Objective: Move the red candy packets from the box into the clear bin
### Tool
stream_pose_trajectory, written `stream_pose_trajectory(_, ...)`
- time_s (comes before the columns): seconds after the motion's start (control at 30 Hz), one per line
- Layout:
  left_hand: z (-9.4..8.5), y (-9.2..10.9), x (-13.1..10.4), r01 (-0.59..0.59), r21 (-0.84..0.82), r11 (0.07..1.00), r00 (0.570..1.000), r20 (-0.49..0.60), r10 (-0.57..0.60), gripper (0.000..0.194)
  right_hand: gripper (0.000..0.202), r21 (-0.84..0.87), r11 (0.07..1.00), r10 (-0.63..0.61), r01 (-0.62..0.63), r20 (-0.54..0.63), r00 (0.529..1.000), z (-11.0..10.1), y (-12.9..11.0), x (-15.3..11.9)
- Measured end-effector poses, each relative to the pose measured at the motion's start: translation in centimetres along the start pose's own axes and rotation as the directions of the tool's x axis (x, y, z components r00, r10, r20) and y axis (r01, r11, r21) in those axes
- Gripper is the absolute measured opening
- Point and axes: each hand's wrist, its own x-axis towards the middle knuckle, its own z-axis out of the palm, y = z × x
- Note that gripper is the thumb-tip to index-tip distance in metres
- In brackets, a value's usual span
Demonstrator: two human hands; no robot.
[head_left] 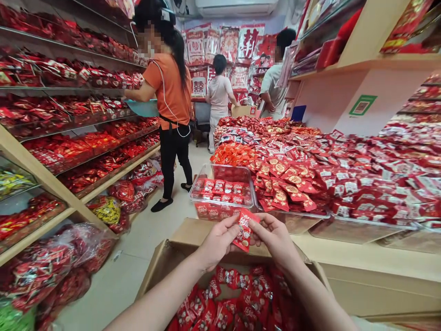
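Between my two hands is a red candy packet [244, 231] with white lettering, held up over an open cardboard box. My left hand [217, 241] pinches its left edge between thumb and fingers. On the other side, the thumb and fingers of my right hand [275, 236] grip its right edge. Below, the cardboard box [158, 262] holds many loose red packets [237, 299] of a like kind. Just beyond my hands stands a clear plastic bin [222, 209] with similar packets [223, 187] laid in rows inside.
Clear bins heaped with red and orange packets [282, 179] fill the counter on the right. Packed shelves [82, 82] line the left wall, with plastic bags [62, 262] on the floor below. A person in orange [172, 92] stands at the shelves; two people are farther back.
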Motion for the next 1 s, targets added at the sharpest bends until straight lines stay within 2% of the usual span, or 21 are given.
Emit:
stream_pose_trajectory(0.13, -0.2, -0.1, -0.2, -0.04, 0.095, 0.995, 0.999, -0.007, 0.041, 0.038, 0.027, -0.041, 0.998, -0.04, 0.041, 0.008, 0.999, 0.0, 0.6, -0.4)
stream_pose_trajectory(0.27, -0.1, -0.7, -0.3, -0.127, 0.116, 0.985, 0.983, -0.114, 0.14, 0.034, 0.037, -0.02, 0.998, -0.06, 0.06, 0.02, 0.998, 0.6, 1.4, -1.2)
stream_pose_trajectory(0.33, -0.1, -1.2, -0.3, -0.107, 0.148, 0.983, 0.979, -0.158, 0.13, 0.032, 0.04, -0.056, 0.996, -0.065, 0.067, 0.035, 0.997, 1.0, 2.1, -1.6)
stream_pose_trajectory(0.4, -0.3, -1.6, -0.3, -0.062, 0.202, 0.977, 0.981, -0.166, 0.097, 0.032, 0.036, -0.128, 0.988, -0.087, 0.088, 0.015, 0.996, 1.1, 2.8, -1.8)
stream_pose_trajectory(0.53, -0.6, -1.7, -0.4, -0.033, 0.283, 0.959, 0.993, -0.102, 0.065, 0.034, 0.027, -0.183, 0.979, -0.094, 0.094, 0.009, 0.996, 1.1, 3.7, -2.3)
stream_pose_trajectory(0.63, -1.1, -0.8, -0.7, -0.019, 0.354, 0.935, 0.994, -0.095, 0.056, 0.039, 0.027, -0.232, 0.969, -0.086, 0.09, 0.028, 0.996, 1.0, 3.2, -2.5)
stream_pose_trajectory(0.7, -1.7, -0.1, -0.7, -0.015, 0.422, 0.907, 0.991, -0.116, 0.071, 0.039, 0.026, -0.312, 0.94, -0.144, 0.14, 0.01, 0.99, 0.9, 2.0, -2.1)
stream_pose_trajectory(0.77, -2.6, 0.4, -0.5, -0.027, 0.519, 0.854, 0.982, -0.147, 0.121, 0.036, 0.024, -0.418, 0.881, -0.249, 0.22, -0.015, 0.968, 0.8, -0.1, -0.6)
stream_pose_trajectory(0.83, -3.5, 0.5, -0.2, -0.01, 0.606, 0.796, 0.97, -0.186, 0.154, 0.032, 0.022, -0.548, 0.792, -0.33, 0.269, -0.014, 0.944, 1.1, -2.4, 2.1)
stream_pose_trajectory(0.9, -4.4, 0.2, 0.2, 0.033, 0.653, 0.757, 0.964, -0.221, 0.149, 0.027, 0.019, -0.714, 0.665, -0.299, 0.219, 0.015, 0.954, 1.7, -4.3, 5.9)
stream_pose_trajectory(1.0, -5.0, -0.5, 0.4, 0.033, 0.751, 0.66, 0.964, -0.198, 0.177, 0.023, 0.014, -0.912, 0.406, -0.123, 0.057, 0.008, 0.992, 3.1, -5.0, 11.7)
